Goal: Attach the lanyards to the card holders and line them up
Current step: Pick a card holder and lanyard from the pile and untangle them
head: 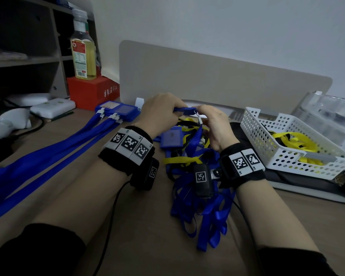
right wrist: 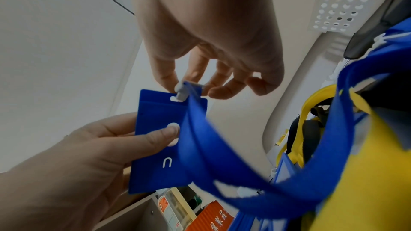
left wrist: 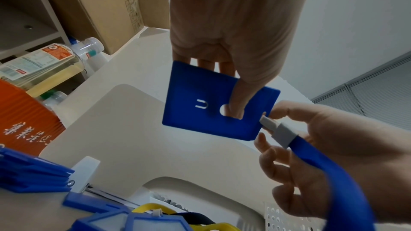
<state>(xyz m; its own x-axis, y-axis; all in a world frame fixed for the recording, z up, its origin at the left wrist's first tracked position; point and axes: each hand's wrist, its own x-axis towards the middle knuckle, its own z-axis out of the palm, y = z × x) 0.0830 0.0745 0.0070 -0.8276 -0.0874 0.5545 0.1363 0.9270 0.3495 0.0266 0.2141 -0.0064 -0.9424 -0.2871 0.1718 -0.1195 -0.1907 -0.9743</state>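
My left hand (head: 161,110) grips a blue card holder (left wrist: 206,104) (right wrist: 160,147), thumb on its back by the round hole. My right hand (head: 213,124) pinches the grey clip (left wrist: 278,130) (right wrist: 182,90) of a blue lanyard (left wrist: 329,173) (right wrist: 211,147); the clip tip sits at the holder's top slot. Both hands are raised above a tangled heap of blue, yellow and black lanyards (head: 197,186), with another blue holder (head: 171,138) lying in it. Finished holders (head: 118,110) with their blue lanyards (head: 48,156) lie side by side on the left.
A white perforated basket (head: 287,154) with yellow lanyards stands at the right, on a dark flat device. A beige divider panel (head: 217,80) stands behind. A red box (head: 92,92) with an oil bottle (head: 83,52) stands at the back left beside shelves.
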